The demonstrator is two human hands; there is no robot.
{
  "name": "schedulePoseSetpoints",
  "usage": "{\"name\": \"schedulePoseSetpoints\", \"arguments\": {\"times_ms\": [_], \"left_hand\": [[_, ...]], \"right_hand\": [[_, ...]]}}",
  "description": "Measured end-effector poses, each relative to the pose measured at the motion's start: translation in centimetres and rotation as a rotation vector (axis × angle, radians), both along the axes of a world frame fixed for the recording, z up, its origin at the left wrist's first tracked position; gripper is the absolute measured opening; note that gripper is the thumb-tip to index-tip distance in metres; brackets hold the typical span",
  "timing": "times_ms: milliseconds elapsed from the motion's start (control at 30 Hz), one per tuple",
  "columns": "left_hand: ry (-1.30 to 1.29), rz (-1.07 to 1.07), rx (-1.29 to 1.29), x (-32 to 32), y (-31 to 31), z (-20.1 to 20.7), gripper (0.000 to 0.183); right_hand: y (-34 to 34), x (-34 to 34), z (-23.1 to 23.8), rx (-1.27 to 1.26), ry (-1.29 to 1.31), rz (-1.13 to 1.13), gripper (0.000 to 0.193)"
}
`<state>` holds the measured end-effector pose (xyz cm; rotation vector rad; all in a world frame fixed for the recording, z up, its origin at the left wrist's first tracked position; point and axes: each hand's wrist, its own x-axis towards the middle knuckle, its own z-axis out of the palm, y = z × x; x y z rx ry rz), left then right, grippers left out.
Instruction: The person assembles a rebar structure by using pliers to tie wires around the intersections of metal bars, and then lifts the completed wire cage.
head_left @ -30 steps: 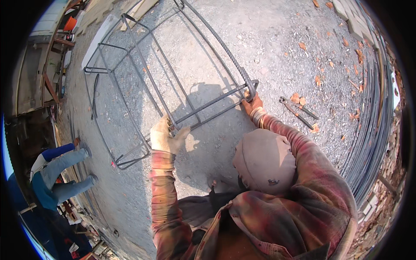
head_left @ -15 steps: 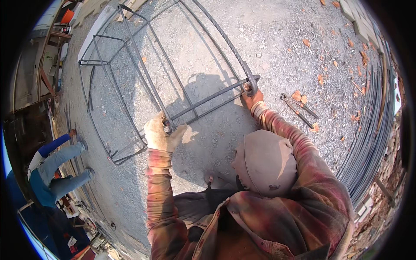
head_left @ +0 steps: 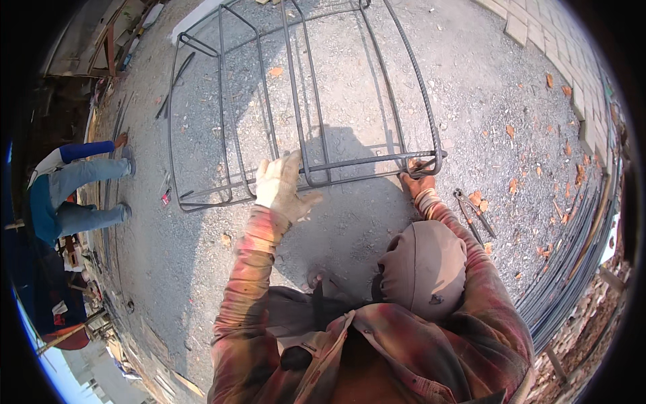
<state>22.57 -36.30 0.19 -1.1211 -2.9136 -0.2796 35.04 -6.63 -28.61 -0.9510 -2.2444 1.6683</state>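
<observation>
A steel rebar cage (head_left: pixel 377 159), made of bent stirrups and longer ribbed bars, lies across the ground in front of me. My left hand (head_left: pixel 279 188), in a pale work glove, grips its near bar left of the middle, fingers over the bar and thumb apart below. Bare and closed, my right hand (head_left: pixel 418 182) holds the cage's near right corner, where a ribbed bar ends in a bend. Part of its grip is hidden behind the steel. Beside my right forearm, a pair of tying nippers (head_left: pixel 475 214) lies on the gravel with its handles spread.
A long bundle of loose rebar (head_left: pixel 565 262) lies at the right. Paving blocks (head_left: pixel 548 47) edge the far right. At the left, a bent-over co-worker (head_left: pixel 81 188) reaches toward thin bars on the ground. Dry leaves dot the gravel (head_left: pixel 377 269).
The cage has turned and shifted right in view, its near side now more level. Both my hands have moved with it; the left glove's fingers now lie over the near bar.
</observation>
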Motion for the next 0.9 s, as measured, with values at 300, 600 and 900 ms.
{"name": "schedulePoseSetpoints", "arguments": {"times_ms": [300,600,900], "left_hand": [[-0.134,0.136,-0.071,1.3,-2.6,1.7,0.082],[-0.120,0.070,0.602,5.2,-0.2,4.9,0.056],[-1.035,0.291,0.210,22.3,-9.2,18.0,0.044]], "right_hand": [[0.6,1.2,0.9,-0.239,0.007,0.228,0.083],[10.9,16.8,9.7,-0.066,-0.758,0.446,0.038],[1.4,25.1,46.5,-0.530,-1.264,0.166,0.055]]}}
